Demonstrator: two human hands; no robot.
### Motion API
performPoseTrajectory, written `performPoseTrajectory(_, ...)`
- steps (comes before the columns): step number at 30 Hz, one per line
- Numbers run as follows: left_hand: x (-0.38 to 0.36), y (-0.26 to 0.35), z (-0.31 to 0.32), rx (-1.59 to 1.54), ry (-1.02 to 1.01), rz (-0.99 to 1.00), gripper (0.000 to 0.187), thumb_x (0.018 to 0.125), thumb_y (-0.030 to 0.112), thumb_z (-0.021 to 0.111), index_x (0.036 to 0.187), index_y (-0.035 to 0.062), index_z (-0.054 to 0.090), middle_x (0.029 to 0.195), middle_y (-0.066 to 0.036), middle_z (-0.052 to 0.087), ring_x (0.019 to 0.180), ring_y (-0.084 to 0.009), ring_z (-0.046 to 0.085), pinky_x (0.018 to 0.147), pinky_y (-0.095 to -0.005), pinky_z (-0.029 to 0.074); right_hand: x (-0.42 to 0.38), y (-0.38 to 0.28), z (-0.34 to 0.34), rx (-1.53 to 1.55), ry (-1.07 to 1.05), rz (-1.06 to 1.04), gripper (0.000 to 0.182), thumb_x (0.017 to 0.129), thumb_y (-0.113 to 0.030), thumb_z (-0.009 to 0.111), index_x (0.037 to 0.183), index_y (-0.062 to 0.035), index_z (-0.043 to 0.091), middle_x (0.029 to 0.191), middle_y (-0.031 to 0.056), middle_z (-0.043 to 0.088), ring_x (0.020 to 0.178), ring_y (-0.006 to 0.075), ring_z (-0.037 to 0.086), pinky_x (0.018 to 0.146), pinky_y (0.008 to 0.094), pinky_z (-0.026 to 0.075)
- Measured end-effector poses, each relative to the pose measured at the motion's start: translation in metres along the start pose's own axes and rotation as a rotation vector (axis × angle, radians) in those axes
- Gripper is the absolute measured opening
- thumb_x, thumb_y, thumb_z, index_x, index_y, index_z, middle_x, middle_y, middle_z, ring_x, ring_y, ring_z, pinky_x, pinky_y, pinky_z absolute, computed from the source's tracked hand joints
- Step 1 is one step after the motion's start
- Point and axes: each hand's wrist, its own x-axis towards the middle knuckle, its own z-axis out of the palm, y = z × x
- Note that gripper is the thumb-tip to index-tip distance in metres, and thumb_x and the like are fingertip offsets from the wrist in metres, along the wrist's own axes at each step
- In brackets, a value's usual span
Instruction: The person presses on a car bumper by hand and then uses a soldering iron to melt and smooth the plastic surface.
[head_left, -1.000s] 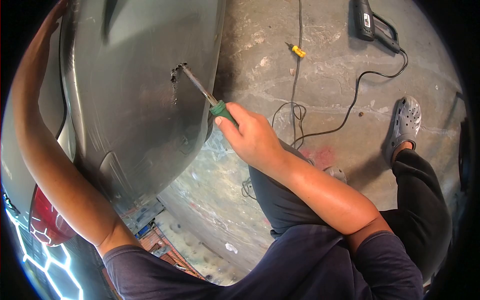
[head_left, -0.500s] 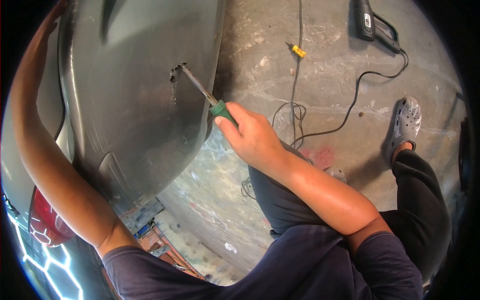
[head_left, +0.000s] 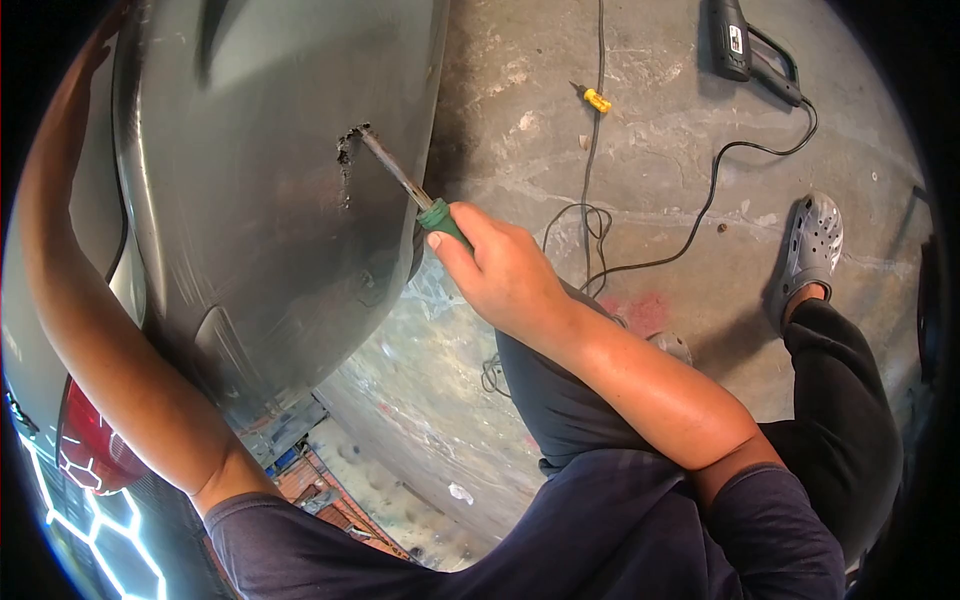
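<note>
My right hand (head_left: 505,265) is closed round the green handle of a screwdriver (head_left: 395,168). The metal shaft points up and left, its tip at the upper end of a jagged, dark-edged crack (head_left: 345,160) in a grey car bumper (head_left: 270,220). My left arm stretches up along the left side over the car body; my left hand (head_left: 108,25) is at the top left edge, dark and mostly cut off, so its fingers cannot be made out.
On the concrete floor (head_left: 660,180) lie a small yellow-handled screwdriver (head_left: 597,100), a black heat gun (head_left: 730,45) and looping black cables (head_left: 715,185). My shoe (head_left: 815,240) stands at the right. A red tail light (head_left: 95,440) is at the lower left.
The bumper, with the screwdriver tip at its crack, has shifted very slightly left. My grip looks the same.
</note>
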Motion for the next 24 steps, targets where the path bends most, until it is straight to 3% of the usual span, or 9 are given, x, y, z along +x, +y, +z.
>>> performPoseTrajectory(3,0.000,0.000,0.000,0.006,0.005,0.000,0.052,0.103,0.043,0.064,0.131,-0.0009,0.065,0.107,-0.011,0.076,0.097,-0.0182,0.071,0.090,-0.0394,0.058,0.000,-0.002,0.000,0.000,-0.007,0.013,0.023,0.102,-0.020,0.062,0.106,0.0025,0.059,0.077,0.0225,0.063,0.069,0.0377,0.062,0.065,0.0430,0.048)
performPoseTrajectory(6,0.001,0.000,0.001,0.010,0.006,0.001,0.053,0.103,0.044,0.064,0.131,-0.0010,0.065,0.106,-0.011,0.076,0.096,-0.0183,0.071,0.090,-0.0393,0.058,0.001,-0.006,-0.003,-0.015,-0.035,0.017,0.023,0.103,-0.022,0.058,0.098,0.0008,0.056,0.082,0.0239,0.066,0.077,0.0450,0.066,0.069,0.0508,0.050)
performPoseTrajectory(15,0.006,-0.012,0.000,0.017,-0.021,0.053,0.056,0.102,0.047,0.064,0.130,-0.0010,0.066,0.105,-0.011,0.077,0.095,-0.0183,0.072,0.089,-0.0393,0.058,0.004,-0.008,-0.012,-0.056,-0.068,-0.026,0.024,0.103,-0.022,0.058,0.096,0.0015,0.055,0.081,0.0259,0.065,0.077,0.0470,0.065,0.068,0.0527,0.050)
performPoseTrajectory(20,0.013,0.010,-0.013,-0.148,-0.072,-0.185,0.053,0.103,0.046,0.063,0.130,0.0001,0.066,0.107,-0.013,0.077,0.098,-0.0197,0.073,0.091,-0.0403,0.059,0.006,-0.011,-0.019,-0.106,-0.093,-0.014,0.025,0.103,-0.022,0.059,0.096,0.0013,0.055,0.082,0.0258,0.066,0.079,0.0478,0.065,0.069,0.0537,0.050)
performPoseTrajectory(24,0.015,-0.016,-0.007,-0.185,-0.106,-0.095,0.052,0.103,0.044,0.063,0.131,0.0006,0.066,0.110,-0.014,0.076,0.102,-0.0210,0.073,0.094,-0.0403,0.059,0.009,-0.010,-0.026,-0.191,-0.123,-0.010,0.025,0.103,-0.023,0.059,0.096,0.0007,0.055,0.087,0.0253,0.067,0.084,0.0483,0.065,0.072,0.0543,0.049)
